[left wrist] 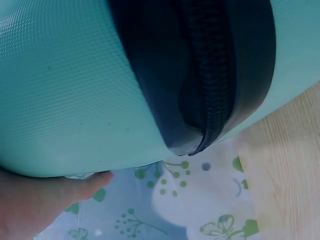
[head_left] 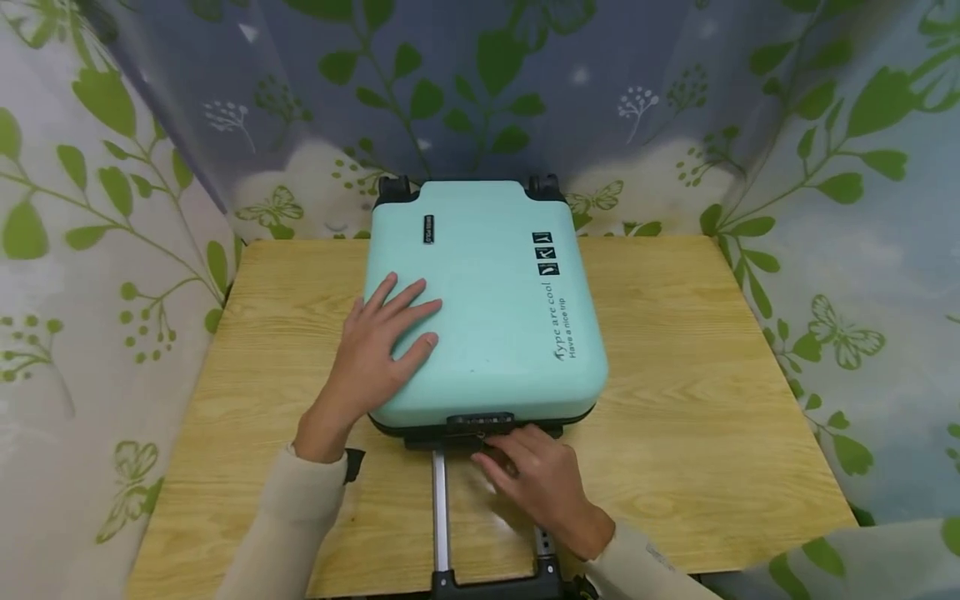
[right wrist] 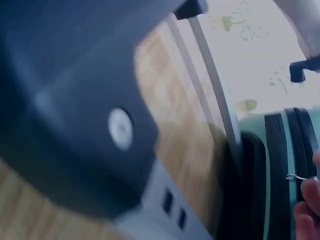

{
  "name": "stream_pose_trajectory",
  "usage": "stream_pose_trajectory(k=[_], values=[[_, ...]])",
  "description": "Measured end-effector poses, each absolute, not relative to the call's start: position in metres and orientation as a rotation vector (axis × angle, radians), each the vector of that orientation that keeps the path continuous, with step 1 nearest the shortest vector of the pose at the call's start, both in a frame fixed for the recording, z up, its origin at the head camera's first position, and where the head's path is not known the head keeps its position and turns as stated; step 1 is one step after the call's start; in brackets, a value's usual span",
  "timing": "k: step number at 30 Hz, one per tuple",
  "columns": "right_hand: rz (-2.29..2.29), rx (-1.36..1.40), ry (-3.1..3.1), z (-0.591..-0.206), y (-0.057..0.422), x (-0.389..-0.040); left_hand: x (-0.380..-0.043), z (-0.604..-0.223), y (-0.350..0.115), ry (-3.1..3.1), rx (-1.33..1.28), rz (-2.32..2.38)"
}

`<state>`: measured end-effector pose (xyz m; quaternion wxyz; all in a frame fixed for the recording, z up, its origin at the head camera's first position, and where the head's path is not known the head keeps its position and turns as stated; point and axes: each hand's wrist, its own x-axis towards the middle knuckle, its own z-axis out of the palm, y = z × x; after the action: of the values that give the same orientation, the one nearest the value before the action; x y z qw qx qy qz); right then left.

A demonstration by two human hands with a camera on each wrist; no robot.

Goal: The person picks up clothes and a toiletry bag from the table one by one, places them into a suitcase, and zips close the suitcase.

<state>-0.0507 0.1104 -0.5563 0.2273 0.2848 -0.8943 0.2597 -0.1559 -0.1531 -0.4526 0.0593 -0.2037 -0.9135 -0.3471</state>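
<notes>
A mint-green hard-shell suitcase (head_left: 480, 333) lies flat on the wooden table, wheels toward the back. My left hand (head_left: 382, 342) rests on the left part of its lid with fingers spread. In the left wrist view, that hand's thumb (left wrist: 90, 185) lies along the shell's edge, and a black zipper (left wrist: 212, 70) runs round the side. At the front, just below the black combination lock (head_left: 480, 421), my right hand (head_left: 540, 475) pinches a small metal zipper pull (right wrist: 295, 177). The fingers (right wrist: 311, 195) hide part of the pull.
The extended trolley handle (head_left: 495, 587) reaches from the suitcase to the table's front edge, with metal rods (head_left: 440, 508) beside the right hand. Two black wheel housings (head_left: 395, 189) face the back. Leaf-patterned curtains (head_left: 465, 92) enclose the wooden table (head_left: 675, 375) at the back and sides.
</notes>
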Motion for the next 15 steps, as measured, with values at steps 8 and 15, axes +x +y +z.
stream_pose_trajectory(k=[8, 15], values=[[0.596, 0.679, -2.533, -0.564, 0.1038, -0.0505, -0.1571, -0.4553, -0.1507, -2.77, -0.62, -1.059], [0.71, 0.724, -2.492, -0.5658, 0.109, -0.0509, -0.1585, -0.455, -0.1541, -2.768, -0.629, -1.064]])
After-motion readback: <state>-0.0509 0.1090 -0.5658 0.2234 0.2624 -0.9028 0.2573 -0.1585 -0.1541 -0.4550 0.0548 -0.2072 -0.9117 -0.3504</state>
